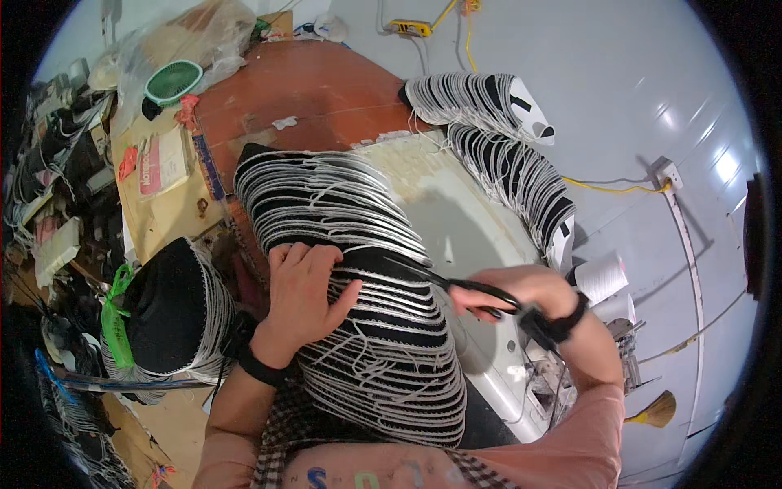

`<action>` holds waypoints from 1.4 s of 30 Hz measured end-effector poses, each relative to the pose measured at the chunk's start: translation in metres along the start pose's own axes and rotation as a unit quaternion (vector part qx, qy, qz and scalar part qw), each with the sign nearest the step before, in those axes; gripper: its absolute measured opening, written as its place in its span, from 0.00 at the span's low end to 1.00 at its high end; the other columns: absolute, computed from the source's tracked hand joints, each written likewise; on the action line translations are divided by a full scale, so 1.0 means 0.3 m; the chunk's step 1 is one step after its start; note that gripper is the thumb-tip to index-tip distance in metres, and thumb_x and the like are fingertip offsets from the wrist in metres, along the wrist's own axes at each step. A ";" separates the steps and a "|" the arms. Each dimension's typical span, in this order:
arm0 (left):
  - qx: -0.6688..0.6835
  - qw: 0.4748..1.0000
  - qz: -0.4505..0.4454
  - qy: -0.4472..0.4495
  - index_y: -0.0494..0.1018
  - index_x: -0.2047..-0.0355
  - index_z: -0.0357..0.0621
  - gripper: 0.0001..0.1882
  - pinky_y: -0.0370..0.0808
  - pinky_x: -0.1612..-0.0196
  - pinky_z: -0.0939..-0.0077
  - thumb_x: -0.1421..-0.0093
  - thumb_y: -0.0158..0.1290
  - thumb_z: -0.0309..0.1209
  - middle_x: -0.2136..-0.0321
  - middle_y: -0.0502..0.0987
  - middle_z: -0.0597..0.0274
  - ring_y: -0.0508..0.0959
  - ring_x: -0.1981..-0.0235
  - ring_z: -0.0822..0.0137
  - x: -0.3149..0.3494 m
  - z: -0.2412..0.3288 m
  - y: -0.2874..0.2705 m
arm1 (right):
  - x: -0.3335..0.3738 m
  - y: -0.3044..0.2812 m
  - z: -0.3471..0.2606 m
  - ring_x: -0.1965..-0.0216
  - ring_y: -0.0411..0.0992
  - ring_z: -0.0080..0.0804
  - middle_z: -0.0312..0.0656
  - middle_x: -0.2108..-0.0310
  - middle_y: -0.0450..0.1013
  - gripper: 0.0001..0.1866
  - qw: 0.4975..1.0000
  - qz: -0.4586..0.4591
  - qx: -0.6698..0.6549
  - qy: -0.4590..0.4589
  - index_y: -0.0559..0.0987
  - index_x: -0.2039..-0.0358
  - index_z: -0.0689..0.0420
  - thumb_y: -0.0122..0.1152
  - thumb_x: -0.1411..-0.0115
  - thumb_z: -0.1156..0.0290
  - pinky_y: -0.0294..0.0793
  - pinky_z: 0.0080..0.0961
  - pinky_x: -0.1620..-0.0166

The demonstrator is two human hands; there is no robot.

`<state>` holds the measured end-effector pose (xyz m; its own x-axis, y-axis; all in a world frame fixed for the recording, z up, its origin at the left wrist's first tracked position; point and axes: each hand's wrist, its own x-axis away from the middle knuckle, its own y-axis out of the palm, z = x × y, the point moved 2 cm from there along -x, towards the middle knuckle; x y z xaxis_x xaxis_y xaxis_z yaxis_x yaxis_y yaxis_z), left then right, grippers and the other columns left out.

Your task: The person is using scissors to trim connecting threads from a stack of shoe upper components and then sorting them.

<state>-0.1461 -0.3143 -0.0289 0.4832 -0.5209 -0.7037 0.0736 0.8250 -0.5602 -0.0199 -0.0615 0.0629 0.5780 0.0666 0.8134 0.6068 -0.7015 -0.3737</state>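
A long overlapping row of black fabric pieces with pale corded edges (375, 326) lies in front of me, loose white threads trailing across it. Resting on its left side is my left hand (305, 289), fingers bent over the pieces and thumb held apart. My right hand (489, 295) is closed around the handles of black scissors (436, 279). Their narrow blades point left, over a dark gap in the middle of the row. Whether the tips touch a thread cannot be made out.
Two more bundles of edged pieces (481, 102) (517, 179) lie at the far right. A white sewing machine (481, 236) is beneath the row, with a white thread cone (601, 277) to its right. At left are a bundle with a green tie (167, 314) and a green basket (173, 82).
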 end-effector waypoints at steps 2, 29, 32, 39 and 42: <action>0.015 1.000 0.003 0.002 0.71 0.58 0.41 0.19 0.60 0.56 0.63 0.45 0.56 0.39 0.71 0.72 0.61 0.69 0.68 0.59 -0.009 0.010 0.006 | -0.132 -0.011 -0.019 0.83 0.67 0.22 0.34 0.86 0.66 0.42 0.999 0.040 -0.004 -0.001 0.77 0.70 0.61 0.34 0.38 0.29 0.66 0.22 0.77; -0.023 0.999 0.025 0.009 0.72 0.72 0.43 0.11 0.60 0.58 0.62 0.50 0.59 0.36 0.67 0.73 0.59 0.70 0.64 0.58 0.018 -0.016 0.013 | 0.084 -0.023 -0.004 0.85 0.62 0.17 0.27 0.87 0.63 0.32 0.997 0.038 0.066 -0.029 0.75 0.75 0.55 0.53 0.42 0.33 0.58 0.20 0.81; -0.022 1.000 0.018 0.002 0.73 0.65 0.42 0.15 0.60 0.59 0.62 0.49 0.58 0.38 0.70 0.72 0.61 0.69 0.66 0.58 0.017 -0.018 0.016 | 0.035 -0.008 -0.003 0.84 0.65 0.20 0.29 0.87 0.64 0.38 0.999 0.007 0.018 -0.034 0.76 0.72 0.55 0.43 0.43 0.27 0.62 0.22 0.79; -0.043 0.999 0.016 -0.011 0.73 0.55 0.41 0.23 0.59 0.62 0.63 0.46 0.56 0.44 0.72 0.70 0.60 0.67 0.69 0.59 0.003 0.003 0.016 | -0.247 -0.036 -0.114 0.88 0.64 0.22 0.32 0.90 0.63 0.39 0.989 0.139 0.055 -0.014 0.73 0.82 0.58 0.45 0.42 0.29 0.63 0.21 0.83; -0.069 0.997 0.038 0.000 0.74 0.58 0.42 0.22 0.59 0.62 0.62 0.46 0.57 0.44 0.71 0.69 0.59 0.67 0.68 0.58 0.019 -0.028 0.020 | -0.117 -0.026 -0.076 0.87 0.62 0.19 0.29 0.89 0.62 0.33 0.983 0.128 0.130 -0.018 0.73 0.82 0.56 0.53 0.41 0.35 0.60 0.20 0.82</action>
<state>-0.1502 -0.3140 -0.0399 0.4834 -0.4571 -0.7466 -0.0842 0.8246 -0.5594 -0.0573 -0.0746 0.0473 0.7468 -0.0601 0.6623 0.5542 -0.4942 -0.6698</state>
